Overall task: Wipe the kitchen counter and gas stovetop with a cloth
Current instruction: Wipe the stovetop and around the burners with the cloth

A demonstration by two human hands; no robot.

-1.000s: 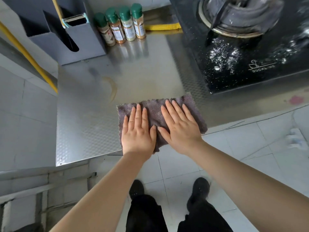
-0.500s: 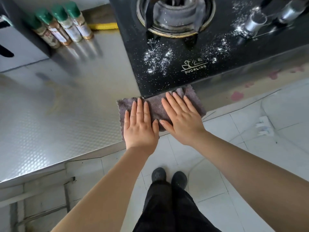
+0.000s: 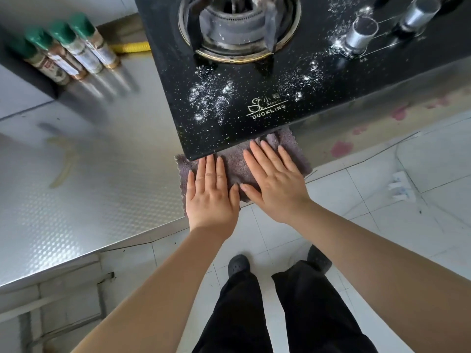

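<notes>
From the head camera, looking straight down: both palms are flat on the cloth (image 3: 235,165), a purplish-grey rag spread on the near edge of the counter (image 3: 102,174), its far edge tucked right up against the front lip of the stovetop (image 3: 254,93). The left hand (image 3: 210,192) presses the left half, fingers straight and close together; the right hand (image 3: 275,182) covers the right half, fingers fanned a little wider. Neither hand grips anything, it's flat-palm pressure only, thumbs nearly meeting in the middle.

That cloth looks soft and light with a fuzzy pile, the sort that bunches if pushed from one corner, so spread palms over the middle look like the right way to drive it. Lifting it onto the stove would probably call for a pinch at the near edge.

Plenty of work left, I'd say: white powder (image 3: 211,98) is scattered across the black glass near the burner (image 3: 239,24) and around the two knobs (image 3: 362,34) at far right. Off to the left a yellowish curved smear (image 3: 63,161) sits on the metal, and pinkish spots (image 3: 341,149) mark the counter front to the right. Four green-capped spice bottles (image 3: 74,49) stand at far left, well clear of the hands
</notes>
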